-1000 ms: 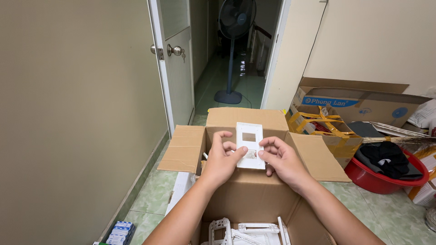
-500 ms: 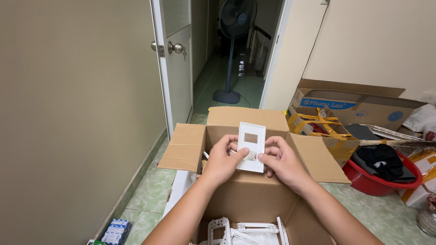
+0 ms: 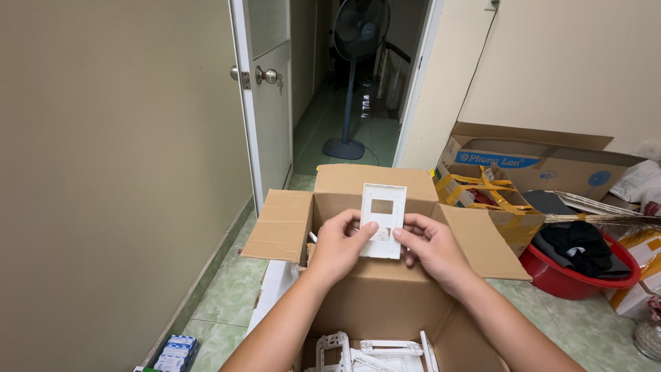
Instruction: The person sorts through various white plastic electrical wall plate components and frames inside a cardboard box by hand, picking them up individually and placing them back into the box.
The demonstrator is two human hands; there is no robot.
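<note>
I had the white switch plate pinched between both hands over the open cardboard box. Plate upright, long axis vertical, window near the top. Left hand gripped its lower left edge, right hand the lower right; equally near. More white frames lay below the plate inside the box. Red basin sat right of the box.
</note>
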